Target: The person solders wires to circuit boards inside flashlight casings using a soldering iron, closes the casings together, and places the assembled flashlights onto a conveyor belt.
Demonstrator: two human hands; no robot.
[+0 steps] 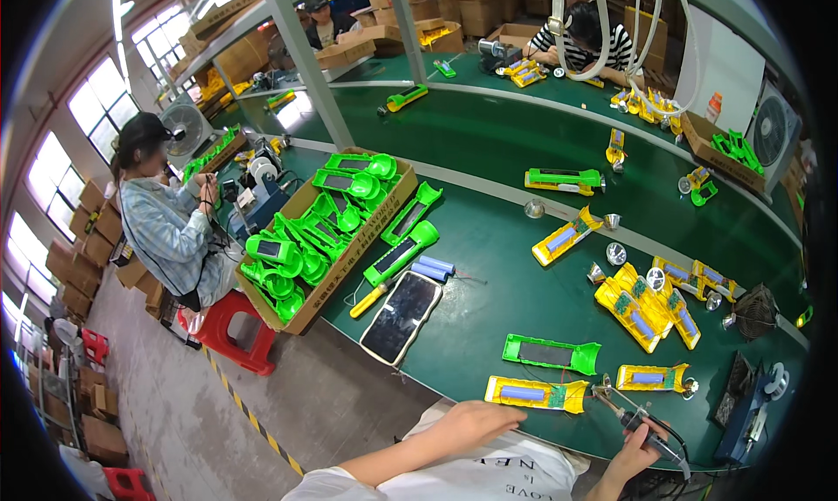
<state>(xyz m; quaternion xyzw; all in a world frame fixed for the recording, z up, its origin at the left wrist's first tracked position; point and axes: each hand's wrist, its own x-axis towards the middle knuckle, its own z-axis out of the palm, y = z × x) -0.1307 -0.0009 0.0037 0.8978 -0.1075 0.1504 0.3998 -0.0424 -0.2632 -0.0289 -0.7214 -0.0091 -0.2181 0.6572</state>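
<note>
My right hand (642,453) is closed around the handle of a soldering iron (630,421). The iron's tip is at the right end of a yellow flashlight half-shell (569,398), close to a small metal part I cannot make out clearly. Inside that shell lie a blue battery cell (524,394) and a green circuit board. Just below the shell, my left hand (480,422) lies flat with fingers stretched to the right, holding nothing visible. A green half-shell with a dark panel (552,354) rests behind the yellow one. Another yellow half-shell (668,378) with a cell sits to the right.
A cardboard box (349,248) of green shells stands left, beside a phone (401,318) and a yellow-handled screwdriver (368,300). Yellow shells (630,307) are piled right, near a blue soldering station (742,427). A co-worker (170,213) sits at left; others work across the bench.
</note>
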